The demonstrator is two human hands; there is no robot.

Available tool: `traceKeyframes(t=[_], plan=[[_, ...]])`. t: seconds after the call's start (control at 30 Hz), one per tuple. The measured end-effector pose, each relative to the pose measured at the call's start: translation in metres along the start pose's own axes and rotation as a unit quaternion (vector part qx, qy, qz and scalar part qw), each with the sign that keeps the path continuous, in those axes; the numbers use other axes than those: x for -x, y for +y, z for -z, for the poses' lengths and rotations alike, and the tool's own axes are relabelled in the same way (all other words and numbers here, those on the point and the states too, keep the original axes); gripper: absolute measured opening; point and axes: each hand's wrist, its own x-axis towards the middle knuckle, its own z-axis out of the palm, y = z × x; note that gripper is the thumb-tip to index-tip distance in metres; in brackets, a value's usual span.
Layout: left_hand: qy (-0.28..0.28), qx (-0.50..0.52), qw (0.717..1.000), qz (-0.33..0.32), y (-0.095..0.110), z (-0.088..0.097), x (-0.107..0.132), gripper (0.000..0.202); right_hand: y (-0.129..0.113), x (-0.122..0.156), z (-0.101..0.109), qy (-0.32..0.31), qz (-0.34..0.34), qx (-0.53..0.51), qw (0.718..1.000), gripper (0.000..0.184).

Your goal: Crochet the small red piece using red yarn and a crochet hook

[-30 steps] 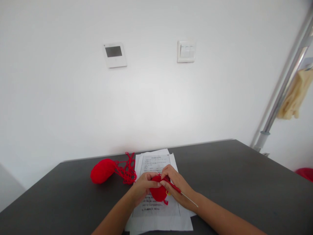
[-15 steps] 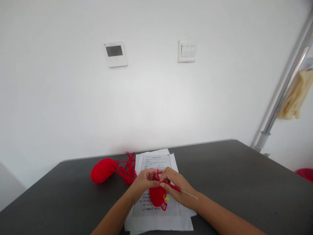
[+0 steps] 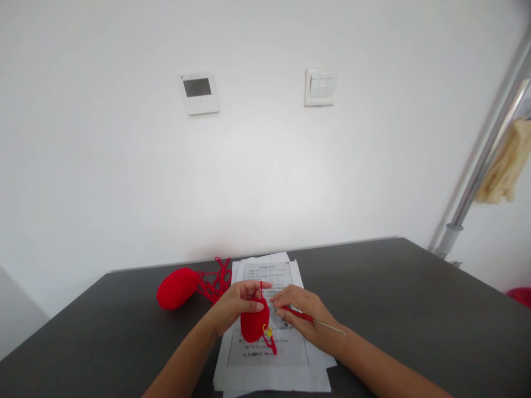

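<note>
My left hand [image 3: 234, 304] is closed on a small red crocheted piece [image 3: 254, 323], which hangs from its fingers over the printed sheets; a yellow stitch marker [image 3: 268, 332] and a yarn tail dangle from it. A strand runs up over my left forefinger. My right hand [image 3: 305, 315] pinches a crochet hook [image 3: 312, 321] with a red grip and a bare metal shaft, just right of the piece and a little apart from it. A red ball of yarn [image 3: 176, 288] lies to the left, with loose tangled yarn [image 3: 215, 282] between it and the papers.
White printed sheets [image 3: 274, 362] lie stacked on a dark grey table [image 3: 415, 309] against a white wall. The wall carries a small panel [image 3: 199, 93] and a light switch [image 3: 319, 87]. A metal pole [image 3: 481, 166] with a cream cloth [image 3: 504, 166] stands at the right.
My left hand has lifted the crocheted piece and drawn it left, away from my right hand. The hook has pulled clear of the piece, and the hands have separated.
</note>
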Motion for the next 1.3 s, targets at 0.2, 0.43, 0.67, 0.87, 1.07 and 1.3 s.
traceKeyframes(t=[0.2, 0.43, 0.67, 0.87, 1.07, 1.3], plan=[[-0.025, 0.024, 0.999, -0.015, -0.007, -0.002, -0.002, 0.044, 0.001, 0.001, 0.000, -0.023, 0.018, 0.026, 0.999, 0.013], [-0.014, 0.039, 0.999, -0.012, -0.005, -0.002, 0.000, 0.043, -0.002, 0.001, -0.002, -0.019, 0.045, 0.071, 0.996, 0.016], [-0.014, 0.066, 0.998, 0.010, 0.006, 0.004, 0.005, 0.037, -0.004, 0.003, -0.005, 0.029, -0.001, -0.012, 0.999, 0.014], [-0.044, 0.051, 0.997, 0.023, 0.009, 0.009, 0.007, 0.032, -0.007, 0.000, -0.007, 0.050, -0.134, -0.108, 0.984, 0.013], [-0.062, 0.061, 0.996, 0.037, 0.004, 0.017, 0.004, 0.034, -0.009, -0.004, 0.002, -0.014, -0.102, -0.132, 0.986, 0.014], [-0.041, 0.043, 0.998, 0.036, 0.002, 0.015, 0.004, 0.029, -0.004, -0.005, 0.001, 0.017, -0.191, -0.240, 0.952, 0.016]])
